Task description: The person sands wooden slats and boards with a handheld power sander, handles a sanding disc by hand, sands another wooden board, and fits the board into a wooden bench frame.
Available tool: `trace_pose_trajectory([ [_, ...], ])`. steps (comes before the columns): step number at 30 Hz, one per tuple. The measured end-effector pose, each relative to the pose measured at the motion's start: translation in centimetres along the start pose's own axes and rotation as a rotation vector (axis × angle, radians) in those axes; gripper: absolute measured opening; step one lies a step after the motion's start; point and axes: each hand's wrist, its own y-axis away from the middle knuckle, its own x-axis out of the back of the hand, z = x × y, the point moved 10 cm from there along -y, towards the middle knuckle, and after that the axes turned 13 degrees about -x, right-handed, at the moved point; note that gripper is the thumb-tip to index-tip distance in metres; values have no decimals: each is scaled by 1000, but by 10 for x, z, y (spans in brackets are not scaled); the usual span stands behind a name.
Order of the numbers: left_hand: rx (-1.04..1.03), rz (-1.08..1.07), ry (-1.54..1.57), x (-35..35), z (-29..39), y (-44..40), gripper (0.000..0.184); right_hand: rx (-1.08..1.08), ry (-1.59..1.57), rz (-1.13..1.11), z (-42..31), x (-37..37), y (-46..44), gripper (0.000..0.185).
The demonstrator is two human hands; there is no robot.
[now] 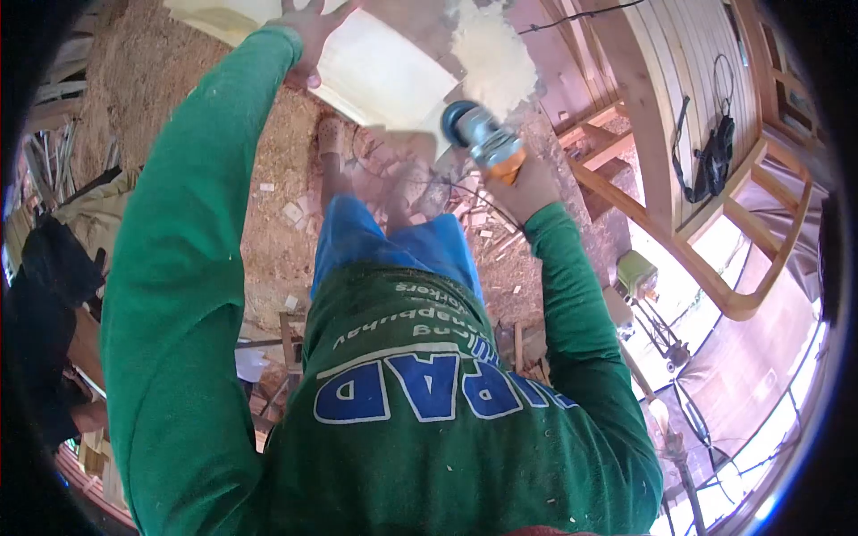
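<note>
My right hand (529, 186) is wrapped round the orange rear of an angle grinder (493, 147). The grinder has a silver head and a dark round disc (460, 123), which sits at the right end of a pale wooden board (384, 67). Whether the disc touches the wood, I cannot tell. On the upper left part of the board, my left hand (310, 37) lies with its fingers spread. Pale sawdust (492, 54) covers the surface beyond the board's right end. A dark cord (465, 189) trails near the grinder.
Wood scraps (295, 212) and shavings litter the ground around my feet. To the right are a curved wooden frame (742, 299), slatted woodwork (666, 89) with a black strapped item (712, 161) on it, and a green machine (636, 272). Dark fabric (54, 268) shows at the left.
</note>
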Motion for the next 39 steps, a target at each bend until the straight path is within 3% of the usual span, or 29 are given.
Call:
trace_pose_trajectory([
  [4,39,-29,-13,4,1,2,150,72,272,-55,-12,-31,17,72],
  [9,105,-35,53,3,-1,7,150,-51,-66,-27,8,-2,-3,77],
  [14,118,-18,59,-3,-10,3,152,36,275,0,-1,-49,26,71],
  [17,108,-6,82,-10,-8,1,152,-72,-44,-28,24,-36,15,72],
  [24,81,35,51,-9,-15,-5,154,28,87,53,-10,-45,41,80],
  [29,65,30,74,-8,-11,-2,155,-39,-75,39,1,-27,20,68],
  [32,117,24,144,-4,-16,4,154,17,-58,-61,-12,-44,32,72],
  [33,125,19,160,-4,-14,8,154,22,89,13,-14,-45,36,78],
  [36,123,46,154,-6,-16,2,153,27,75,7,-1,-41,24,77],
  [37,117,59,141,-9,-17,-2,153,-9,30,-38,7,-38,14,69],
  [39,118,54,127,-10,-14,1,153,-48,-69,45,-7,-12,17,65],
])
